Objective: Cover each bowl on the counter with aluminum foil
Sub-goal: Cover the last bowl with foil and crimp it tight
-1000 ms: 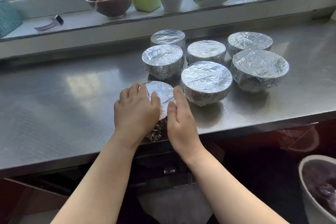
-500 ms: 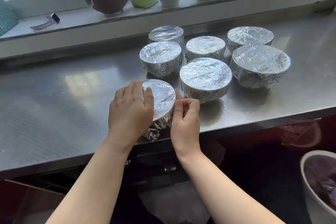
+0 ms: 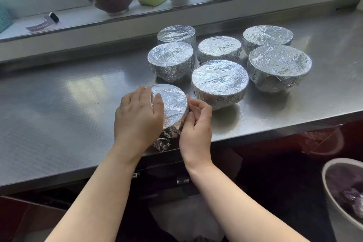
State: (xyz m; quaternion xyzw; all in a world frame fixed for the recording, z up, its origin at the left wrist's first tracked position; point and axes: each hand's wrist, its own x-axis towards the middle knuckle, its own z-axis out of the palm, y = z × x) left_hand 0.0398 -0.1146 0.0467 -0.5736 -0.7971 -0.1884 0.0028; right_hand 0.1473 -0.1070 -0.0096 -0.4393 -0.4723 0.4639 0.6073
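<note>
A person's left hand lies flat over a foil-wrapped bowl at the steel worktop's front edge, while the right hand's grip pinches foil at its rim; six wrapped bowls stand behind.

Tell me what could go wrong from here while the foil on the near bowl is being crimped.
1. The near bowl stands close to the counter's front edge, with loose foil hanging toward it; a hard press from the left hand might tip or slide it off.
2. The right hand pinches foil at the rim; pulling there may tear it.
3. The neighbouring wrapped bowl stands near the right hand's knuckles and could be bumped.
</note>
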